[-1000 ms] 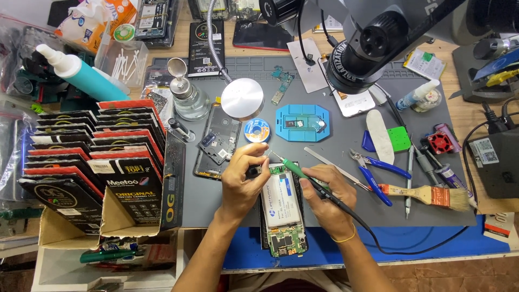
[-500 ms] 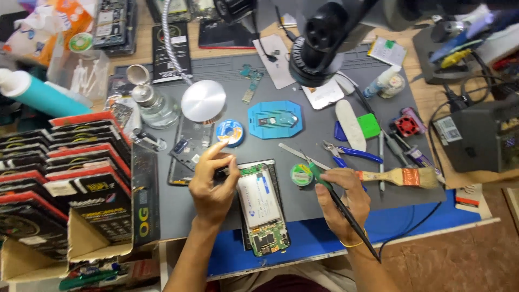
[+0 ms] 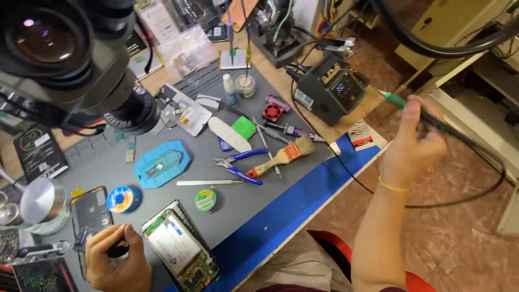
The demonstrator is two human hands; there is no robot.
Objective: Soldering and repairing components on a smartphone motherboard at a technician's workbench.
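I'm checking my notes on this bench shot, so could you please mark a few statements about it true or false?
1. The right hand holds a corded soldering iron off the bench, out past its edge. True.
2. The left hand rests on the brush. False: it lies beside the opened phone.
3. The blue-handled pliers lie on the grey mat. True.
4. The phone sits under the microscope. False: it lies near the front edge.

An electronics repair workshop.
A microscope [image 3: 70, 59], soldering station [image 3: 330, 89], pliers [image 3: 238, 165] and an opened phone [image 3: 181, 249] crowd the counter [image 3: 281, 211]; its far end looks blurred.
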